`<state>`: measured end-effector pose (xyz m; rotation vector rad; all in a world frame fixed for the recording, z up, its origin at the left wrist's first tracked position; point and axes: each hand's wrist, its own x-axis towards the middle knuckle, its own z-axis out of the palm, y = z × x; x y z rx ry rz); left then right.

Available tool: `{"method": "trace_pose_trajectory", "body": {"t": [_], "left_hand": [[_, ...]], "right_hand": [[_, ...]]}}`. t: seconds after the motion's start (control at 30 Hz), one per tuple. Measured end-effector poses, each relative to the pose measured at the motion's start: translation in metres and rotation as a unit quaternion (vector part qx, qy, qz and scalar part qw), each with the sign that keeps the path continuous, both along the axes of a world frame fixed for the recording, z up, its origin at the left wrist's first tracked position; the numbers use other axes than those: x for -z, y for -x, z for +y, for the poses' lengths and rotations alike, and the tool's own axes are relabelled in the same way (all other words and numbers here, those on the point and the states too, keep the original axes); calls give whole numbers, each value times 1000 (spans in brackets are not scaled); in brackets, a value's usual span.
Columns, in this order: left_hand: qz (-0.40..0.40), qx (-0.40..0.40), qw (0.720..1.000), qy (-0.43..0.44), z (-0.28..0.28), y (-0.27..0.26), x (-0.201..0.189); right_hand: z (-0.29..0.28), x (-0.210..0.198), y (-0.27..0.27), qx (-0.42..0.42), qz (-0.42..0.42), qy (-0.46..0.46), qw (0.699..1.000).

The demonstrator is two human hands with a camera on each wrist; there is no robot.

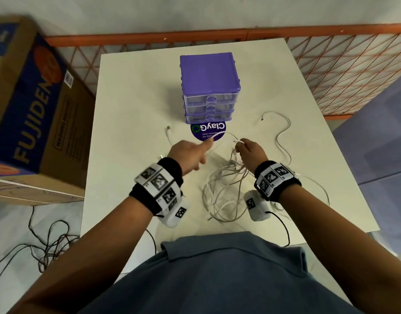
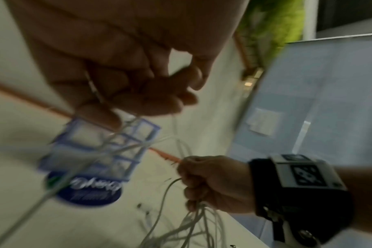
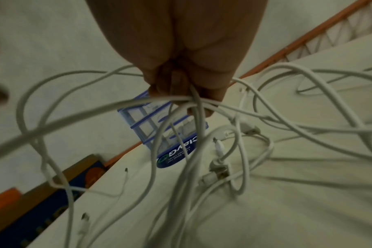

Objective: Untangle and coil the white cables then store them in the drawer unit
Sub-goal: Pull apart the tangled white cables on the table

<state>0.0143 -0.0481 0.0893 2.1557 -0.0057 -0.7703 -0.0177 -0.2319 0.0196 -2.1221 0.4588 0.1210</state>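
Note:
A tangle of white cables (image 1: 224, 189) lies on the white table (image 1: 131, 91) in front of me. My right hand (image 1: 245, 148) grips a bunch of strands (image 3: 193, 100) and lifts them above the heap. My left hand (image 1: 204, 147) pinches one strand (image 2: 125, 124) that stretches across to the right hand. The purple drawer unit (image 1: 209, 87) stands at the table's middle back, its three clear drawers closed. One loose cable end (image 1: 169, 129) lies left of the unit, and another cable (image 1: 283, 132) snakes off to its right.
A round blue ClayGo sticker (image 1: 208, 131) lies before the drawer unit. A large cardboard box (image 1: 32, 109) sits left of the table. An orange mesh fence (image 1: 330, 71) runs behind it. Black wires (image 1: 47, 241) lie on the floor at left.

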Motion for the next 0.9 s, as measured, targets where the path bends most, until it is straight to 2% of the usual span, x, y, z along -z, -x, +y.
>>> {"method": "trace_pose_trajectory", "body": {"t": [0.03,0.1,0.13,0.17,0.23,0.27,0.3,0.37,0.43,0.5,0.63,0.67,0.8,0.9], "left_hand": [[-107,16,994,23,-8,5,-4],[-280,133,951,16,-22,7,-10],[-309,216,926,-31,-29,3,-9],[-304,281,904,-106,-35,-2,-4],[-279,320,869,-254,-44,-8,0],[-270,309,867,-282,-46,-10,1],[-256,280,885,-271,-46,-13,1],[-211,188,940,-191,-38,-19,-4],[-195,103,970,-105,-28,-30,-13],[-201,33,979,-26,-22,-40,-30],[-202,-99,969,102,0,-64,-55],[-207,-94,969,92,5,-69,-56],[-178,-45,982,-54,14,-66,-43],[-180,42,966,-183,12,-51,-28]], "right_hand": [[2,-2,0,-21,2,10,1000],[9,-8,-1,-62,2,23,998],[14,-12,-2,-83,-2,28,996],[18,-16,-4,-100,-8,34,994],[24,-25,-6,-125,-13,28,992],[25,-29,-6,-135,-10,19,991],[25,-31,-5,-141,-6,15,990],[20,-29,0,-134,5,23,991],[13,-19,7,-113,20,30,993],[7,-7,17,-98,50,34,993],[1,15,31,-66,68,9,995],[1,17,32,-46,63,1,997],[4,15,26,18,37,-8,999],[5,13,21,41,28,-14,999]]}}
